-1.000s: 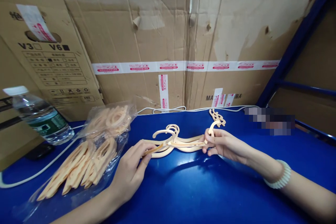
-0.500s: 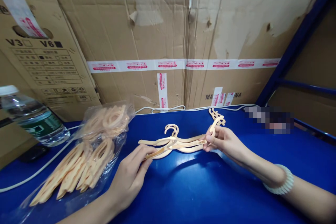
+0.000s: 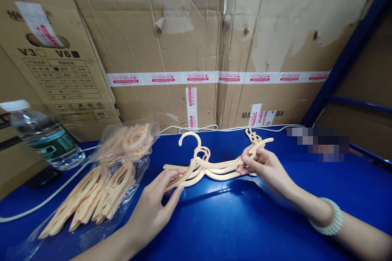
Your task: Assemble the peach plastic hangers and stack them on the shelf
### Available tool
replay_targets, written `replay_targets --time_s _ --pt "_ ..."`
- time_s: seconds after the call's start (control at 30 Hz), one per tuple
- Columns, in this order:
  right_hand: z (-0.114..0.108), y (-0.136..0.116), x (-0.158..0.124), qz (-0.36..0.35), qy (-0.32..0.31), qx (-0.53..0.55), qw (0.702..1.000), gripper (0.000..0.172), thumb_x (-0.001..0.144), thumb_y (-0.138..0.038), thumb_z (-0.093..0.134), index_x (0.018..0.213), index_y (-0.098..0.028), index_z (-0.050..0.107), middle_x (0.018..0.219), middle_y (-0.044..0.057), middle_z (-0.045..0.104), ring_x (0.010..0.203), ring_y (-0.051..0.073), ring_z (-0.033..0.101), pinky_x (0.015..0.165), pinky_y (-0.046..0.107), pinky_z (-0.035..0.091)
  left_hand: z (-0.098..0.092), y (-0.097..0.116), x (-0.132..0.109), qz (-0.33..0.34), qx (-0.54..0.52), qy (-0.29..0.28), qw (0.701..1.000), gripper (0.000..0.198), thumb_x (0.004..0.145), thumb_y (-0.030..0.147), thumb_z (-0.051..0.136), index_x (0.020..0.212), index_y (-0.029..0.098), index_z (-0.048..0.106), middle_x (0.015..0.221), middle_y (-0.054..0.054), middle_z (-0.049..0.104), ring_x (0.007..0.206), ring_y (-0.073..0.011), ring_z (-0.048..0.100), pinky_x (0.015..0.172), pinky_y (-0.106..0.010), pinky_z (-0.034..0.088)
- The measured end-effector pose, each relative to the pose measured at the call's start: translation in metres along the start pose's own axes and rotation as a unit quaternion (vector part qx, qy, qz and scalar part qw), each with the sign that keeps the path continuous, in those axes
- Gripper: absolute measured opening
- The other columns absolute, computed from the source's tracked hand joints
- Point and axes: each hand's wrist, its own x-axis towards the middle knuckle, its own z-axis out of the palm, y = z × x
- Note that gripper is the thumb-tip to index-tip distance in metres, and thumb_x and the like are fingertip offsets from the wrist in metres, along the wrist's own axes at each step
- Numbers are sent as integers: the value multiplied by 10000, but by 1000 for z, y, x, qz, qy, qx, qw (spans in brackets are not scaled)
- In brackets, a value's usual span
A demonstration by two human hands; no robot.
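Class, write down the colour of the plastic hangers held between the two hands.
The hangers are pale peach-orange; the head view shows this best.

Between our left hand [image 3: 153,208] and right hand [image 3: 263,167], the hangers [image 3: 211,166] overlap so closely that we cannot count them, and our fingers cover their ends. To the right of the right hand, a blurred patch [image 3: 318,144] hides whatever lies there. Far left of the left hand, the picture's edge cuts the water bottle [image 3: 45,138], and we cannot make out the dark thing [image 3: 43,176] beneath it. The bag [image 3: 101,179] beside the left hand runs off the bottom edge. The print on the cardboard box [image 3: 70,85] is too small to read.
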Motion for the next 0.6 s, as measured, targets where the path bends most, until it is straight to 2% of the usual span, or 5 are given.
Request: replay_targets --time_s 0.13,0.23,0.3,0.43,0.6 --pt "-5 -5 4 -22 19 34 999 348 709 -446 781 911 -197 646 882 58 681 680 163 627 566 284 524 -5 2 4 -4 -8 0 1000 128 931 205 493 1035 241 557 1002 -35 638 935 -185 643 772 -280 545" --pt "-25 -19 11 -52 51 36 997 293 674 -427 801 837 -205 700 774 26 632 625 135 544 509 250 451 -13 4 11 -20 -1 2 1000 137 942 226 474 1027 229 582 989 -40 627 915 -185 635 726 -265 541" --pt "-43 -30 16 -52 42 11 998 277 646 -411 821 812 -215 714 679 0 597 578 120 504 498 240 419 -18 5 14 -19 25 2 1000 134 939 227 474 994 216 596 960 -38 620 886 -187 632 706 -267 529" --pt "-73 -53 22 -17 -59 -187 980 267 673 -433 803 741 -191 713 706 29 643 596 134 539 563 262 439 -24 5 15 16 87 -50 995 159 926 174 459 980 206 606 949 -33 608 852 -182 614 758 -300 500" --pt "-85 -63 22 8 -209 -417 885 279 722 -453 759 703 -179 714 694 50 672 652 177 589 618 277 444 -23 6 11 65 174 -133 974 128 891 123 486 869 202 584 888 -29 630 831 -215 573 722 -343 444"
